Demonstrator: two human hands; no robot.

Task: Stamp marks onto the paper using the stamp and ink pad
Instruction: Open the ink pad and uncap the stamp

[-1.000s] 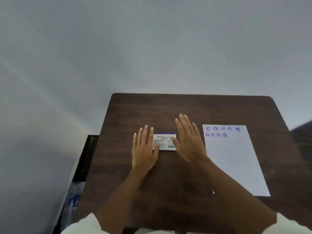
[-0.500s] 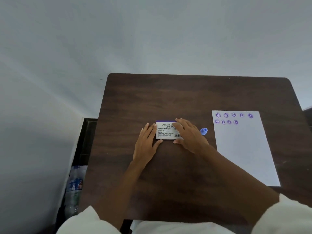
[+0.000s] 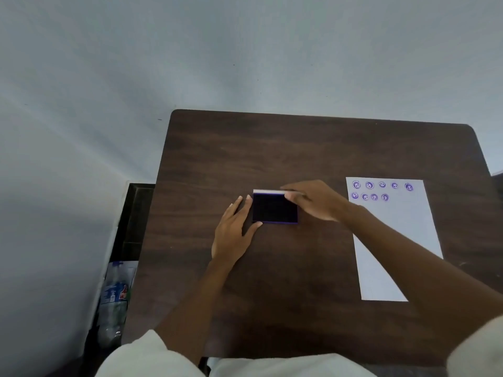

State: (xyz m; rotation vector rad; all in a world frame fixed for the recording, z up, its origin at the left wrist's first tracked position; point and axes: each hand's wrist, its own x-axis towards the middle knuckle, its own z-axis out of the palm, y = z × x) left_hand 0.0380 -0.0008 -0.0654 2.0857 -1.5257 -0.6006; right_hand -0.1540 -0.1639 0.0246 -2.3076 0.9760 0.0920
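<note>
Ink pad (image 3: 274, 206) open, right hand (image 3: 315, 200) gripping lid (image 3: 269, 191) — left hand (image 3: 234, 232) steadying

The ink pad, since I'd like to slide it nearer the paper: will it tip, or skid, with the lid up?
The ink pad looks low and flat on the table, so it probably slides rather than tips. Its lid stands raised at the far edge, held by the right hand; released, it may flop. The left hand braces it, suggesting it is light and skids easily.

Surface (image 3: 313, 148) dark brown woodgrain. Ink pad (image 3: 274, 208) near-black, purple-rimmed, white lid (image 3: 268, 191). Paper (image 3: 394, 227) white, purple round face stamps (image 3: 382, 185). Sleeves (image 3: 152, 355) cream.
</note>
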